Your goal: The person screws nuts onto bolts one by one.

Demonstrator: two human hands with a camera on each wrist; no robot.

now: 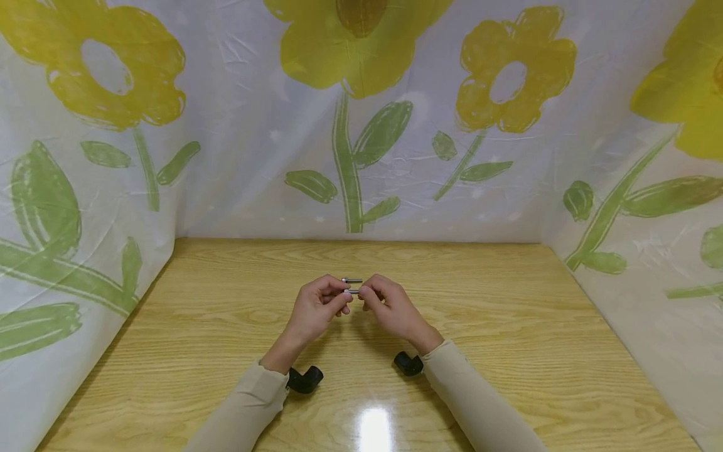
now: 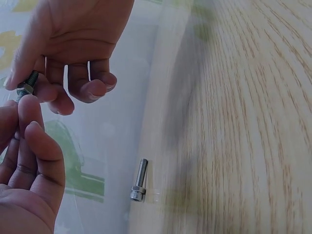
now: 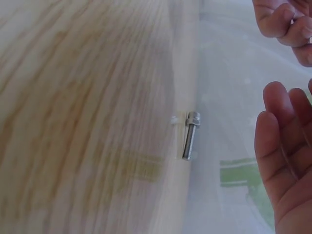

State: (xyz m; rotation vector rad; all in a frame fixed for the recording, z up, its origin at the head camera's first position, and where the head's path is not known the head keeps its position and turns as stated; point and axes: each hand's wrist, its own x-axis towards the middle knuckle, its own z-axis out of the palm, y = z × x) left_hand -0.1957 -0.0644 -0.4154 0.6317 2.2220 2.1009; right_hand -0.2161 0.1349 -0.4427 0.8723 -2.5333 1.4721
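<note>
My left hand (image 1: 316, 307) pinches the head end of a small metal bolt (image 1: 354, 291) between thumb and fingers. The thumb and index finger of my right hand (image 1: 392, 307) are at its other end. In the left wrist view a hex nut (image 2: 25, 88) sits on the bolt's thread, right by the right thumb and fingertips. A second bolt (image 2: 139, 180), with a nut close against its head, lies on the table just beyond the hands. The right wrist view shows this lying bolt (image 3: 191, 136) too, but the held bolt is out of frame there.
A black elbow-shaped piece (image 1: 305, 380) shows beside the left sleeve, and another black elbow-shaped piece (image 1: 408, 363) beside the right sleeve, both partly covered. The wood-grain table (image 1: 226, 314) is bordered at the back and sides by a flower-printed curtain (image 1: 254, 207).
</note>
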